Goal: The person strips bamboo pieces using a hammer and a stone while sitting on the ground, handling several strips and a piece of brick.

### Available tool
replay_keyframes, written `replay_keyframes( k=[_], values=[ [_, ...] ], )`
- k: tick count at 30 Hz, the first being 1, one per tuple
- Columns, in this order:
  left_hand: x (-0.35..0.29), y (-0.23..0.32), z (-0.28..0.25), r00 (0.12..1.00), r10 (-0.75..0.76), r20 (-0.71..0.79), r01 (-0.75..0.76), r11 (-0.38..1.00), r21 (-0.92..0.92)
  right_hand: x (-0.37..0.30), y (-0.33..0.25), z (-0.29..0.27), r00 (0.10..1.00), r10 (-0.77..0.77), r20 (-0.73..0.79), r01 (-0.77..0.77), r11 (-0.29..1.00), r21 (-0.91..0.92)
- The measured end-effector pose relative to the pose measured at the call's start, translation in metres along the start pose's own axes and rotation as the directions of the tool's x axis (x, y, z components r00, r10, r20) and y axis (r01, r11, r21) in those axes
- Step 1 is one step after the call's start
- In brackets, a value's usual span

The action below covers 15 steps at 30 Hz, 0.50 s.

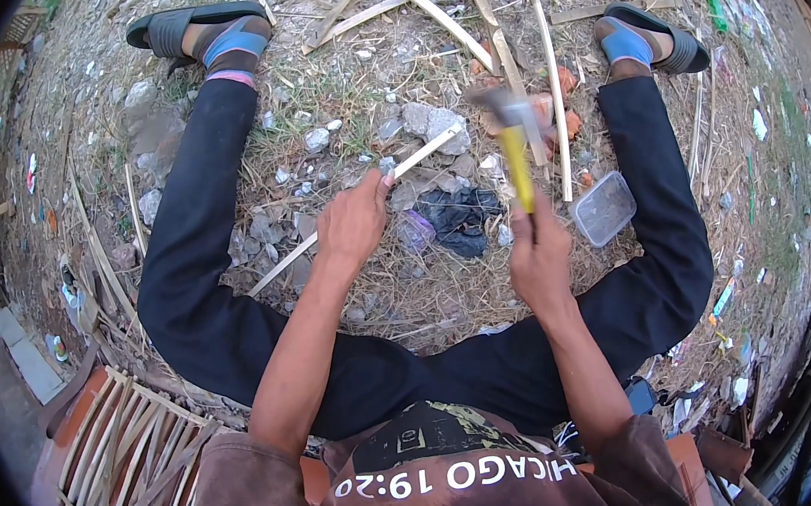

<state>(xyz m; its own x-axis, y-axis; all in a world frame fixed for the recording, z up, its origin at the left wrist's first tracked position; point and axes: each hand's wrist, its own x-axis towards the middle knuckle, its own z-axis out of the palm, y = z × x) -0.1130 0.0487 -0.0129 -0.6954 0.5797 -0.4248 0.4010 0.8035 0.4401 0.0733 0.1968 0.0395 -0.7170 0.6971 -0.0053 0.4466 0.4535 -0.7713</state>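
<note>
My left hand (355, 221) is closed round a thin pale wooden strip (292, 256), which lies slantwise across the ground between my legs. The strip's far end reaches over a grey stone (427, 120). In my right hand (538, 257) is a hammer (517, 157) with a yellow handle, gripped near its lower end. Its head is raised to the right of the strip's far end and smeared by motion. Nothing touches the hammer head that I can make out.
Crumpled black plastic (462, 221) and a clear plastic tub (605, 209) lie between my legs. Loose wooden strips (429, 8) spread beyond the stone, near reddish brick pieces (565, 79). A slatted wooden frame (132, 469) is at lower left, and a dark bag (808, 418) at lower right.
</note>
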Motion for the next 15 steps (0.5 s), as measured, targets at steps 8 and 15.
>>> replay_keyframes(
  k=[8, 15],
  values=[
    [0.001, -0.005, 0.007, 1.000, -0.009, 0.021, 0.009, 1.000, 0.008, 0.031, -0.050, -0.049, 0.993, 0.076, -0.091, -0.058, 0.980, 0.189],
    [0.000, -0.003, 0.004, 0.999, -0.038, 0.039, 0.037, 0.999, 0.020, -0.004, 0.012, 0.011, 0.995, 0.083, 0.051, -0.079, 0.994, -0.069]
  ],
)
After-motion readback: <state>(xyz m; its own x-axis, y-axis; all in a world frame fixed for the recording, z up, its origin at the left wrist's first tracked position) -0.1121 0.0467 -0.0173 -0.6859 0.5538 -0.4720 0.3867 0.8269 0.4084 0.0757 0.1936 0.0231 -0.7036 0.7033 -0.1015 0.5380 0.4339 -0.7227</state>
